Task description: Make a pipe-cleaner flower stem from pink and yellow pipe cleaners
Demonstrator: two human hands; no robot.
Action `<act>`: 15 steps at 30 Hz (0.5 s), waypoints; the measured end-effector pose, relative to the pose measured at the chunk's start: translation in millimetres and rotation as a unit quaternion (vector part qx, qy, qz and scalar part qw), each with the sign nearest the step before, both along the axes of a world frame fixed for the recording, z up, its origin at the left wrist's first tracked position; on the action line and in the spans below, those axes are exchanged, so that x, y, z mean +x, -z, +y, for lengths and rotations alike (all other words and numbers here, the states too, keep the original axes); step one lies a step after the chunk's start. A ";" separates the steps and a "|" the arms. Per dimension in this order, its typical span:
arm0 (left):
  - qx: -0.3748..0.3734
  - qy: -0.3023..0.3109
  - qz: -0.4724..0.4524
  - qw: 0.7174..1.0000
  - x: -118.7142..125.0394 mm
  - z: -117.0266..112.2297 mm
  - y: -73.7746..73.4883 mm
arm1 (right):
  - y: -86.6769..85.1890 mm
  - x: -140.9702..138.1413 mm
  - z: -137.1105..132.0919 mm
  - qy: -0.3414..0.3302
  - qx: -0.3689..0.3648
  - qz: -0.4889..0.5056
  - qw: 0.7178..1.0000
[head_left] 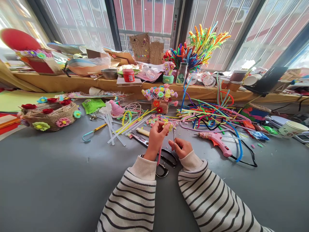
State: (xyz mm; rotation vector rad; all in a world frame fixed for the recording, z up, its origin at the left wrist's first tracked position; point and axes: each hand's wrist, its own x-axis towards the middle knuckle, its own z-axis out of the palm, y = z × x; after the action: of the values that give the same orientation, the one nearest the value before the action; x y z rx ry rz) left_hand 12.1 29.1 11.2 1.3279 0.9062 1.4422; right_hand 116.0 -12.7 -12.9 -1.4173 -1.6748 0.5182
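My left hand (155, 139) is closed, pinching a small yellow fuzzy flower (170, 126) between thumb and fingertips. A pink fuzzy strand (159, 156) hangs below that palm. My right hand (182, 147) is closed around a thin dark stick-like tool (173, 134), held upright with its tip at the flower; its exact kind is too fine to make out. Under both hands lie large black-handled scissors (169, 158), partly covered by my left wrist. Just beyond, small pastel pieces (156, 120) are heaped near a woven pot of colourful flowers (160, 105).
To the right rest a pink glue gun (216, 140) with a black cord and a tangle of pipe cleaners (207, 112). Clear glue sticks (110, 125), a crochet hook (94, 131) and a flower-trimmed woven basket (51, 116) are on the left. A crowded ledge (79, 80) runs behind.
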 end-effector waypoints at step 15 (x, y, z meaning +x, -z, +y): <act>-0.026 -0.020 -0.024 0.999 -2.1 0.7 -1.9 | 2.9 1.6 2.7 -0.021 0.002 0.009 1.000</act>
State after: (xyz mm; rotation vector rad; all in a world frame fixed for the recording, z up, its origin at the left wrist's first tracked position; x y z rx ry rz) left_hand 10.0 29.8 13.1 1.2388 0.9362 1.4652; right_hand 117.6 -10.0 -15.7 -1.3739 -1.6940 0.5486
